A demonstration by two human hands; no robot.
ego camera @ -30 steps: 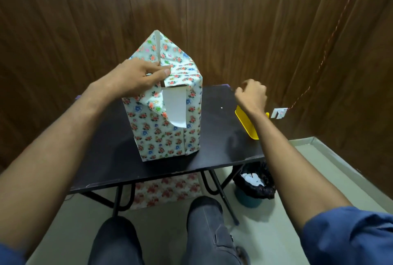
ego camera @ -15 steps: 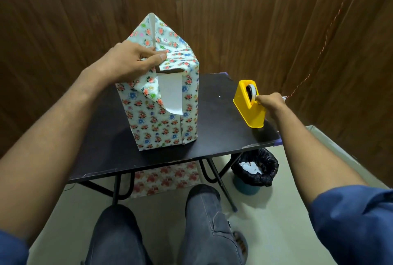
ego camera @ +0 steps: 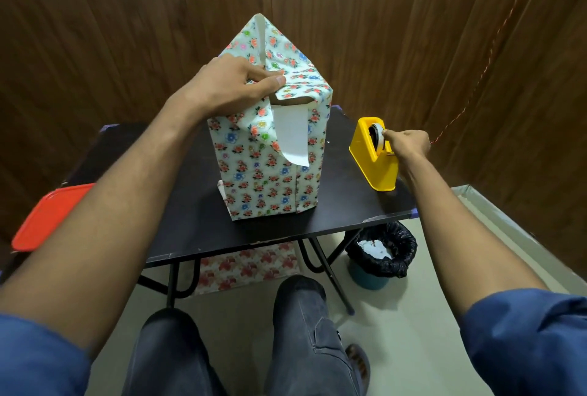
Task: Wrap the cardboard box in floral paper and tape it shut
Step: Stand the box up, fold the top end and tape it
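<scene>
1. Where dark wood-grain panelling (ego camera: 381,14) closes off the back and sides: small black bench (ego camera: 349,202) on folding metal legs, standing on a pale floor (ego camera: 413,316).
2. Under and beside the bench: loose sheet of floral paper (ego camera: 247,268) on the floor; bin with black liner (ego camera: 384,256) holding white scraps. Flat red lid (ego camera: 47,218) at far left.
3. On the bench, centre: cardboard box (ego camera: 270,179), upright and tall, wrapped in glossy floral paper; top end unfinished, one flap raised to a point, white underside of another hanging down the front, brown cardboard edge exposed.
4. Near the right edge: yellow plastic tape dispenser (ego camera: 374,160), wedge-shaped, well apart from the box.
5. Left hand (ego camera: 228,87): fingers curled over the box top, thumb pressing the folded paper down.
6. Right hand (ego camera: 409,143): fingers narrowed to a pinch at the tape roll (ego camera: 378,137).
</scene>
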